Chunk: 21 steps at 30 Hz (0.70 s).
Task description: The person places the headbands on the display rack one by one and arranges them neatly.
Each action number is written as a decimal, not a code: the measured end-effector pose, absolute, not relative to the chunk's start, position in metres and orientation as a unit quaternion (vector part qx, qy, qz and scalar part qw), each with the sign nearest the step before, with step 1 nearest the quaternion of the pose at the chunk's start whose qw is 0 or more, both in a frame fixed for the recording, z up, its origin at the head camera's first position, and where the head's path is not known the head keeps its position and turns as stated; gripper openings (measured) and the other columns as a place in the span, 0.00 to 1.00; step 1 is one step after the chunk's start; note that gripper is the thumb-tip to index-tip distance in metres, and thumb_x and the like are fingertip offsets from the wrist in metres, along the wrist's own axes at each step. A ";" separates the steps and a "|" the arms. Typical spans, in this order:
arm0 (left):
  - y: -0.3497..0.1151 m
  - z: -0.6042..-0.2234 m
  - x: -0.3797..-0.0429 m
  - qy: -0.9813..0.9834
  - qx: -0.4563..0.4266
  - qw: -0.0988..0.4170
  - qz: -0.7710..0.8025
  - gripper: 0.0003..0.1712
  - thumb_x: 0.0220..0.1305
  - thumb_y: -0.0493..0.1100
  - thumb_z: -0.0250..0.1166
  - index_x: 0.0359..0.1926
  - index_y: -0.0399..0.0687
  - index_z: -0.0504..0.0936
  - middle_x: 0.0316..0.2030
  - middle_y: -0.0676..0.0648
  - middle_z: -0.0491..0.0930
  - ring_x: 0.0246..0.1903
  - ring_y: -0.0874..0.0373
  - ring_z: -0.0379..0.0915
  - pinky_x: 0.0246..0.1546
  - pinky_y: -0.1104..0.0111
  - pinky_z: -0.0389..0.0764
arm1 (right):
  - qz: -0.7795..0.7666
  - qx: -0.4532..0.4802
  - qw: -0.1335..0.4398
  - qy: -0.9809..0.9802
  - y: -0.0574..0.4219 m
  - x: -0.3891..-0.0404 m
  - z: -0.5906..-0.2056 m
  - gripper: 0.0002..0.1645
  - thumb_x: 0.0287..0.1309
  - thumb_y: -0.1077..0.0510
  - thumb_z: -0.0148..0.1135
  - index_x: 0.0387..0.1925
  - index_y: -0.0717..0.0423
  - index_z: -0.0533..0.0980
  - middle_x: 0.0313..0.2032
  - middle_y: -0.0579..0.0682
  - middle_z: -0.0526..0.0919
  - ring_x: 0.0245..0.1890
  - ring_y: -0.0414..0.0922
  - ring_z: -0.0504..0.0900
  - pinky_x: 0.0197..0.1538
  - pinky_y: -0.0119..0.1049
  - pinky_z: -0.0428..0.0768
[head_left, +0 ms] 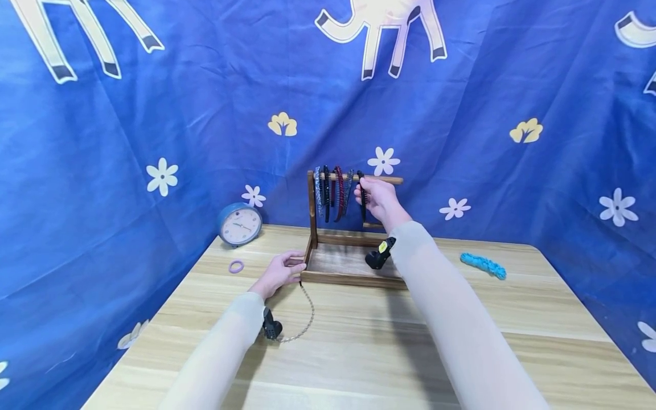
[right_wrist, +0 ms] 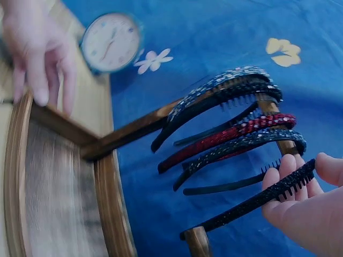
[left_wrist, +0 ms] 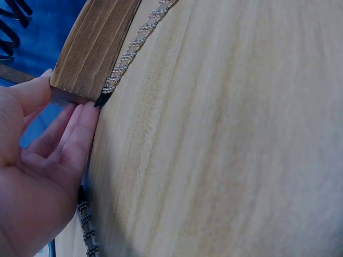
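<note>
A wooden headband stand (head_left: 353, 279) has an upright post, an upper bar and a tray base. My right hand (head_left: 378, 198) pinches a black toothed headband (right_wrist: 257, 201) between thumb and fingers, by the upper bar (head_left: 384, 179). Farther left on that bar hang several headbands, among them a red one (right_wrist: 230, 136) and a glittery silver-blue one (right_wrist: 214, 88). My left hand (head_left: 279, 272) holds the tray's front left corner, its thumb and fingertips on the wood (left_wrist: 96, 48). Below that hand, a beaded headband (head_left: 311, 310) lies on the table, partly hidden by the wrist.
A blue round clock (head_left: 241, 224) stands at the table's back left, with a purple ring (head_left: 236, 266) in front of it. A turquoise twisted band (head_left: 483, 265) lies right of the stand. Blue printed cloth (head_left: 230, 114) hangs behind and beside the table.
</note>
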<state>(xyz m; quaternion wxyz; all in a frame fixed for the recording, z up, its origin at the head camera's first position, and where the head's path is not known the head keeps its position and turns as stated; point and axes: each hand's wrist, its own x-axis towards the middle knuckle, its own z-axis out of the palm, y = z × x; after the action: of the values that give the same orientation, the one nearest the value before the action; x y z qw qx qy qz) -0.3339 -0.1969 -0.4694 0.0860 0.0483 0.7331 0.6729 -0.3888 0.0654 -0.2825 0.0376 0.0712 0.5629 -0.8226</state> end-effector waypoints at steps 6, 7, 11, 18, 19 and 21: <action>-0.198 -0.468 -0.334 0.734 0.044 0.087 0.672 0.27 0.63 0.34 0.59 0.62 0.35 0.65 0.55 0.32 0.67 0.54 0.39 0.67 0.49 0.57 0.79 | -0.832 0.091 0.057 0.544 0.069 -0.390 -0.284 0.18 0.60 0.57 0.60 0.52 0.54 0.76 0.49 0.58 0.79 0.30 0.43 0.82 0.55 0.42 0.76; -0.197 -0.468 -0.334 0.734 0.044 0.087 0.672 0.27 0.63 0.34 0.59 0.62 0.35 0.65 0.55 0.32 0.68 0.54 0.40 0.67 0.48 0.57 0.79 | -0.828 0.091 0.055 0.551 0.070 -0.390 -0.284 0.17 0.60 0.57 0.60 0.51 0.54 0.77 0.48 0.57 0.79 0.31 0.43 0.82 0.55 0.42 0.75; -0.197 -0.467 -0.334 0.734 0.046 0.087 0.672 0.27 0.63 0.34 0.60 0.62 0.35 0.65 0.55 0.33 0.68 0.54 0.40 0.67 0.48 0.57 0.79 | -0.813 0.083 0.045 0.575 0.072 -0.390 -0.285 0.18 0.59 0.58 0.61 0.51 0.57 0.76 0.48 0.56 0.79 0.38 0.46 0.81 0.55 0.42 0.76; -0.197 -0.467 -0.334 0.730 0.041 0.088 0.677 0.26 0.63 0.32 0.59 0.62 0.35 0.65 0.55 0.31 0.67 0.54 0.38 0.66 0.49 0.55 0.78 | -0.786 0.058 0.039 0.614 0.081 -0.387 -0.288 0.21 0.61 0.59 0.58 0.56 0.58 0.72 0.53 0.56 0.76 0.52 0.51 0.75 0.56 0.42 0.76; -0.197 -0.467 -0.333 0.729 0.044 0.088 0.677 0.27 0.63 0.32 0.58 0.62 0.35 0.65 0.56 0.30 0.66 0.54 0.38 0.66 0.50 0.55 0.78 | -0.780 0.057 0.036 0.622 0.083 -0.386 -0.288 0.21 0.62 0.59 0.58 0.57 0.57 0.72 0.53 0.56 0.76 0.52 0.51 0.75 0.56 0.43 0.75; -0.198 -0.467 -0.333 0.729 0.048 0.091 0.677 0.27 0.64 0.32 0.58 0.63 0.34 0.64 0.57 0.29 0.65 0.55 0.37 0.65 0.51 0.54 0.77 | -0.773 0.055 0.033 0.631 0.087 -0.385 -0.289 0.21 0.62 0.59 0.58 0.57 0.57 0.73 0.54 0.56 0.76 0.53 0.52 0.75 0.57 0.44 0.75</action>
<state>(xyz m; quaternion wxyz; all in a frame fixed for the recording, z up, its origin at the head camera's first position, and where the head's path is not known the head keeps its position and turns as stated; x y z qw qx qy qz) -0.3326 -0.1976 -0.4669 0.0906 0.0484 0.7287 0.6771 -0.3855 0.0874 -0.2885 0.0333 0.0547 0.6312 -0.7729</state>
